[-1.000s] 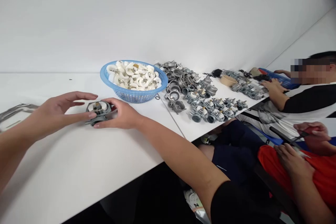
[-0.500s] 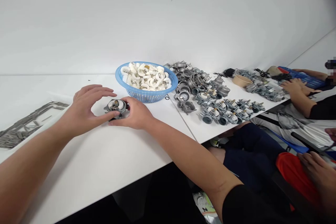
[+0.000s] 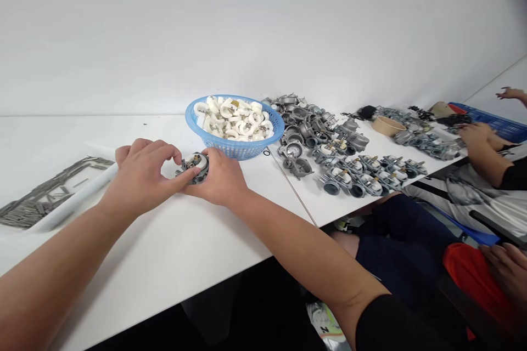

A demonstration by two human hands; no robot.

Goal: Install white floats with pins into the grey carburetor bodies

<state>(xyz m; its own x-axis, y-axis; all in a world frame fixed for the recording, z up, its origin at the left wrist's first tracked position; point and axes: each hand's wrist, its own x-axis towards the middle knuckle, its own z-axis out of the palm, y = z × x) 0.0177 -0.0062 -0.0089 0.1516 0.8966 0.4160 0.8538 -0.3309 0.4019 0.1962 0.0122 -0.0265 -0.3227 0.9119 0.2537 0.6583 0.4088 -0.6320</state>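
Note:
A grey metal carburettor body point(image 3: 195, 166) with a white float fitted on top rests on the white table point(image 3: 164, 252). My right hand point(image 3: 220, 178) wraps round its right side. My left hand point(image 3: 142, 175) has curled fingers and its thumb and fingertips press on the part's left side. Just behind stands a blue basket point(image 3: 234, 145) full of white plastic floats.
A heap of grey carburettor bodies point(image 3: 302, 123) and rows of assembled ones point(image 3: 362, 173) lie to the right. Several thin metal pins point(image 3: 39, 200) lie at the left by a white strip. Other people sit at the right, hands on the table.
My left hand has closed from an open reach onto the carburettor body. The part now tilts toward my left hand. The view has shifted left, showing the metal pins.

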